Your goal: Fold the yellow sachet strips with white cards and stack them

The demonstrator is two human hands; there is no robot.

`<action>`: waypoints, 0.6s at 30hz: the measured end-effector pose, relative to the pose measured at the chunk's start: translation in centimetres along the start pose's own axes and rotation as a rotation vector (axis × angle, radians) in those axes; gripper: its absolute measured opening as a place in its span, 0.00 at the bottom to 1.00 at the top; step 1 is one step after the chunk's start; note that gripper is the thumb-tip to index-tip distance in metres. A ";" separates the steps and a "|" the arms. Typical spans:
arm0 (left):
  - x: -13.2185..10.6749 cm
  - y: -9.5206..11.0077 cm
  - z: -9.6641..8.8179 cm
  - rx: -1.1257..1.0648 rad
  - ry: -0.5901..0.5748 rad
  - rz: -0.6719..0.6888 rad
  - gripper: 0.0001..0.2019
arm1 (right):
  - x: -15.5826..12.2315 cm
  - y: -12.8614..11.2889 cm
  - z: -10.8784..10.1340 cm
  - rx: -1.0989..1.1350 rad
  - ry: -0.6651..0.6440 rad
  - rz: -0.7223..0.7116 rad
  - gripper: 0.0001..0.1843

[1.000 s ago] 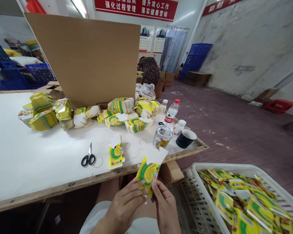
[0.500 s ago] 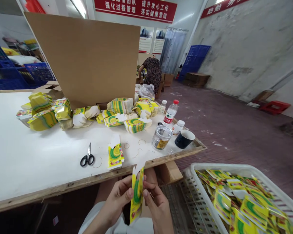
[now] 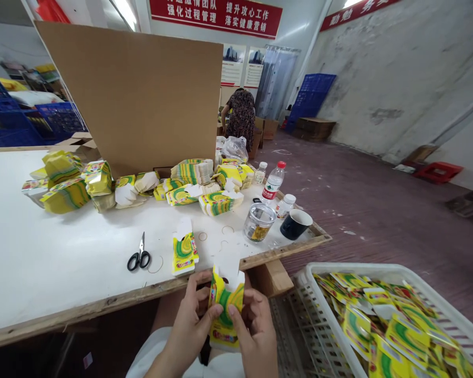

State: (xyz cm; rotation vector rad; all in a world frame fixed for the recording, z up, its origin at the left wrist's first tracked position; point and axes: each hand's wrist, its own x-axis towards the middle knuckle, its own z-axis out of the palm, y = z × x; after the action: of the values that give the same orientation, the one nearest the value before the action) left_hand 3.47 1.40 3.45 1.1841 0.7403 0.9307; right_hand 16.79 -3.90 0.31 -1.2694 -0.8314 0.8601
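Note:
Between my two hands is a yellow and green cardboard box [image 3: 225, 320], its white top flap standing up and its printed front facing me. My left hand [image 3: 195, 320] grips its left edge, thumb on the front. My right hand [image 3: 254, 328] holds the right edge the same way, thumb near the middle. Just beyond, on the white table [image 3: 82, 262], lies a small stack of flat yellow cartons [image 3: 184, 252]. Black-handled scissors [image 3: 139, 256] lie to its left. Thin rubber bands [image 3: 202, 237] are scattered nearby.
Bundled cartons [image 3: 193, 173] line the table before a large cardboard sheet [image 3: 142, 100]. A clear jar [image 3: 259, 223], a dark mug [image 3: 295, 224] and a water bottle [image 3: 274, 182] stand at the right. A white basket [image 3: 311, 294] of yellow boxes sits at right. A person [image 3: 241, 115] bends over behind.
The box in my hands has turned from edge-on to show its broad front, and it looks wider. Both hands still hold it. The view has shifted slightly.

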 end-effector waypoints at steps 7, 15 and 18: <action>-0.2 1.7 -1.5 -0.036 -0.209 -0.086 0.28 | 0.7 -1.7 -1.4 0.074 -0.210 -0.043 0.23; -0.5 1.0 -1.1 -0.171 -0.282 -0.142 0.33 | 1.5 -3.0 -1.7 -0.131 -0.209 -0.147 0.15; -0.4 1.4 -1.1 -0.121 -0.324 -0.147 0.40 | 1.4 -2.1 -1.8 -0.052 -0.133 -0.138 0.12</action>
State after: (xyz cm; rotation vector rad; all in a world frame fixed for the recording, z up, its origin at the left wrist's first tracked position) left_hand 2.05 1.66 4.55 1.1234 0.4945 0.6327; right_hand 19.15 -3.61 2.29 -1.1950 -1.0408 0.8229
